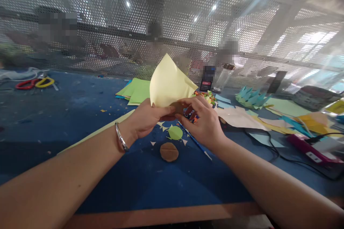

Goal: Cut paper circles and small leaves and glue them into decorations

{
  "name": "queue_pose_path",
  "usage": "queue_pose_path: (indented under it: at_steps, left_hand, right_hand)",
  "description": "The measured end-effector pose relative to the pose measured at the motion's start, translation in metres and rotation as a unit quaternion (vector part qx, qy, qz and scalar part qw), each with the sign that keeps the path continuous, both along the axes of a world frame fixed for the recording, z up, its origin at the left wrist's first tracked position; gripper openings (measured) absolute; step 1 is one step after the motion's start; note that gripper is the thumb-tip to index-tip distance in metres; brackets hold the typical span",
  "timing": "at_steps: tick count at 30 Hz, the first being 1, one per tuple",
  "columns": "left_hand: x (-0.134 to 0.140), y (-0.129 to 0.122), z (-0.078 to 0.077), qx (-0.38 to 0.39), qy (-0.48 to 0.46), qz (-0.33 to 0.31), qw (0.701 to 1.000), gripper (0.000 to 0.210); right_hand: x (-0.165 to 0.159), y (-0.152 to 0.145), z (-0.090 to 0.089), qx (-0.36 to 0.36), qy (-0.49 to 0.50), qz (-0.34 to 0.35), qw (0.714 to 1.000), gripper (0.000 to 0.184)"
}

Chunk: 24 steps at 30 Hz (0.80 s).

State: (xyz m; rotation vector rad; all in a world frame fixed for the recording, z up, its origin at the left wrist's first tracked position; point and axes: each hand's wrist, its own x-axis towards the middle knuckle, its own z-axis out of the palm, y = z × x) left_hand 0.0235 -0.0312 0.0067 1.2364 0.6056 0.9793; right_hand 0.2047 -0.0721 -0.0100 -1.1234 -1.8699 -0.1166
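Note:
A pale yellow sheet of paper (169, 82) rises upright in front of me, its corner curling upward. My left hand (147, 118) grips its lower edge, the thumb lying along the front. Against that edge is a small brown cardboard piece (177, 108), partly covered by fingers. My right hand (202, 120) pinches this piece between thumb and fingers. Below the hands, a light green paper circle (175, 133) lies among small paper scraps. Closer to me rests a brown cardboard disc (169, 152). A thin blue stick with a pale tip (199, 145) lies slantwise beneath my right hand.
Green paper sheets (139, 91) are stacked behind my left hand. Scissors with red and yellow handles (34, 83) lie far left. On the right are a teal spiky paper piece (251, 97), loose papers, a magenta power strip (311, 150) and its cable. A perforated metal screen (177, 7) stands behind.

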Motion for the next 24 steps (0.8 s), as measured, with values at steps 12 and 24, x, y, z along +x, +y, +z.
queue_pose_path:
  at_steps: [12, 24]
  left_hand:
    - [-0.0005, -0.0037, 0.003, -0.008, 0.009, 0.003, 1.0, 0.024]
    - [-0.0005, 0.0035, -0.0019, 0.096, 0.009, 0.079, 0.992, 0.025]
  right_hand:
    - [0.0011, -0.0016, 0.0008, 0.017, -0.032, 0.009, 0.999, 0.024]
    - [0.0022, 0.0043, 0.0045, -0.143, 0.159, 0.018, 0.977, 0.027]
